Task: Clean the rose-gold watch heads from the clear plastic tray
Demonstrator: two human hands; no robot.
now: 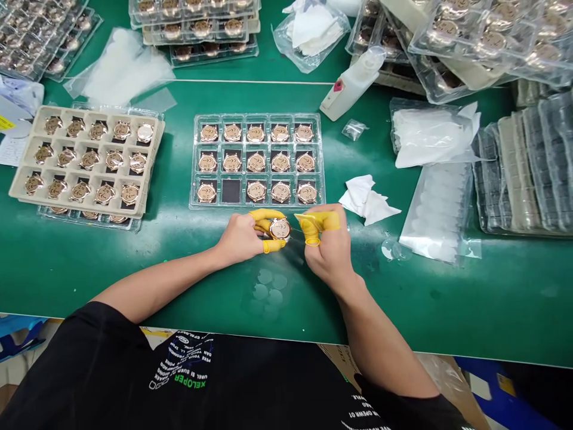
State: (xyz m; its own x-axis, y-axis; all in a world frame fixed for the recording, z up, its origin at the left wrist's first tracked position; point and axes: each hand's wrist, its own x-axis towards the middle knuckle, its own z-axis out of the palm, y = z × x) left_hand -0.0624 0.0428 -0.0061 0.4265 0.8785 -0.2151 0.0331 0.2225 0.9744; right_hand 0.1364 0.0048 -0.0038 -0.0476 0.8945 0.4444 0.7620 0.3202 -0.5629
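Note:
My left hand, with yellow finger cots on its fingertips, grips a rose-gold watch case, its printed back facing up. Close by on the right, my right hand is closed in a pinch, also in yellow finger cots. A faint translucent streak shows between it and the watch case, too blurred to name. Just beyond both hands lies a clear plastic tray of watch cases, back side up. One compartment in its front row holds only a dark pad.
A beige tray of watch cases sits stacked at left. Round clear films lie on the green table before me. A white bottle, crumpled white wipes and a clear film pack are on the right. More stacked trays stand behind.

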